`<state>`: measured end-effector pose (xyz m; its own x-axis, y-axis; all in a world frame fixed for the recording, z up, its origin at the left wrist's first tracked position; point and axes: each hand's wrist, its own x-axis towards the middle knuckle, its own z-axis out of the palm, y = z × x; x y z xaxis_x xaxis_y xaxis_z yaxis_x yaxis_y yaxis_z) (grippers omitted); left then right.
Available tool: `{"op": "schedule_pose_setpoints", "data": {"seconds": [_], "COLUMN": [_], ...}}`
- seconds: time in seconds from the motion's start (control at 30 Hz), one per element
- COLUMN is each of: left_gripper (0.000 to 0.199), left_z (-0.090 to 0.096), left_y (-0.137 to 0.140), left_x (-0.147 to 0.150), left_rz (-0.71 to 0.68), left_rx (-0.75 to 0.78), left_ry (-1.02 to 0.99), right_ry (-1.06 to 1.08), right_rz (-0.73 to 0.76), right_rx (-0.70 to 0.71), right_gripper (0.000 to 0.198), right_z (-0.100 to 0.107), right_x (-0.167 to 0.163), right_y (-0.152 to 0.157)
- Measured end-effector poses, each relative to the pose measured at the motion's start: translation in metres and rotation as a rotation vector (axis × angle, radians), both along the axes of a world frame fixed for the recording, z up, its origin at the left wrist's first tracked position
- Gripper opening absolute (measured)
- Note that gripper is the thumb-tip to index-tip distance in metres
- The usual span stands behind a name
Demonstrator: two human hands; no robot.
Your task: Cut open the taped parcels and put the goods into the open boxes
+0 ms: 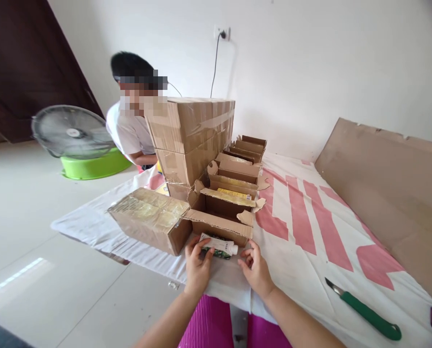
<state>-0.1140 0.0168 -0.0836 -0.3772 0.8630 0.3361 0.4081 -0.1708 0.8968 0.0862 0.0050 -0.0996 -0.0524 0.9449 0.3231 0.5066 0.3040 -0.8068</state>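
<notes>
My left hand (199, 263) is closed on the left end of a white and dark green squeeze tube (219, 245) with a white cap. The tube lies nearly level, its cap pointing right. My right hand (255, 266) is just right of the cap, apart from it, with fingers bent and spread and nothing seen in them. Directly behind the tube stands an open cardboard box (219, 223) with its flaps raised. Another open box (227, 200) behind it has a yellow printed packet (234, 194) at its far side.
A closed taped carton (151, 217) sits left of my left hand. Stacked cartons (194, 140) rise behind, with a person (131, 125) beyond them. A green-handled knife (368, 311) lies at right, its blade bare. A cardboard sheet (390, 193) leans at right; a fan (73, 131) stands left.
</notes>
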Motion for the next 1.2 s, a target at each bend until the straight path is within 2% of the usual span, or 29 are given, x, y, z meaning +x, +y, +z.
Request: {"op": "schedule_pose_setpoints", "data": {"seconds": [0.1,0.17,0.3,0.37,0.53,0.73,0.9,1.07,1.2], "left_gripper": [0.026,0.031,0.076,0.089,0.092,0.095,0.096,0.098,0.098], "left_z": [0.002,0.003,0.008,0.011,0.021,0.035,0.046,0.045,0.040], "left_y": [0.007,0.014,0.017,0.016,0.030,0.073,0.110,0.142,0.153], "left_x": [-0.004,-0.004,0.005,0.011,0.029,0.047,0.053,0.055,0.057], "left_rz": [0.070,0.065,-0.044,-0.053,-0.027,-0.001,-0.036,-0.041,-0.048], "left_rx": [-0.004,-0.044,-0.168,-0.225,-0.288,-0.428,-0.481,-0.505,-0.477], "left_ry": [0.047,0.096,0.327,0.454,0.629,0.624,0.594,0.575,0.580], "right_ry": [0.021,0.031,0.063,0.093,0.189,0.219,0.196,0.159,0.119], "right_rz": [0.005,0.015,0.029,0.037,-0.001,-0.035,-0.023,-0.014,-0.020], "right_rx": [0.008,0.004,0.016,0.016,0.025,0.019,0.026,-0.013,-0.036], "right_gripper": [0.055,0.055,0.060,0.062,0.061,0.054,0.050,0.046,0.043], "right_z": [-0.002,-0.003,-0.007,-0.008,-0.005,-0.003,-0.006,-0.005,-0.002], "right_x": [0.000,0.001,0.003,0.004,0.004,0.003,0.003,0.002,0.001], "right_y": [0.001,0.002,0.004,0.004,0.001,-0.002,-0.001,-0.002,-0.002]}}
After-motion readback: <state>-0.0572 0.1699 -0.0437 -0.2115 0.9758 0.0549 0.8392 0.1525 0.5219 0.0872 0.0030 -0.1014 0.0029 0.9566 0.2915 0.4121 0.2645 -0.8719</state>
